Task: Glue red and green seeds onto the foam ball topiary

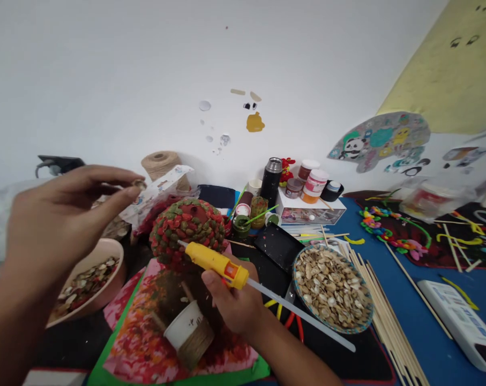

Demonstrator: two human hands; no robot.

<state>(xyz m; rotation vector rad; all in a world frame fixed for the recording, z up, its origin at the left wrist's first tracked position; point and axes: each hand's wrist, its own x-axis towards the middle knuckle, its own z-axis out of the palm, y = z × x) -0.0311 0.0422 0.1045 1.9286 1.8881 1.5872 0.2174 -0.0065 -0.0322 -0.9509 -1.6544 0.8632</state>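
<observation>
Head view:

1. Raised at the left of the frame: left hand, thumb and fingertips pinching one small shell.
2. Low centre: right hand, closed around the yellow glue gun, with a long glue stick trailing toward lower right. Nozzle at the front of the red-and-green ball, left of centre; contact impossible to tell.
3. Handling, as judged: shell likely light, thin and brittle, best pinched by its edges; glue gun probably light and stiff, best held by its handle, away from a possibly hot nozzle; ball bumpy, best cradled from beneath.
4. Counted: one glue gun, one glue stick, one ball, one twine-wrapped cup below it, one shell-filled basket at right, one bowl at left. Loose shells too many to count.
</observation>
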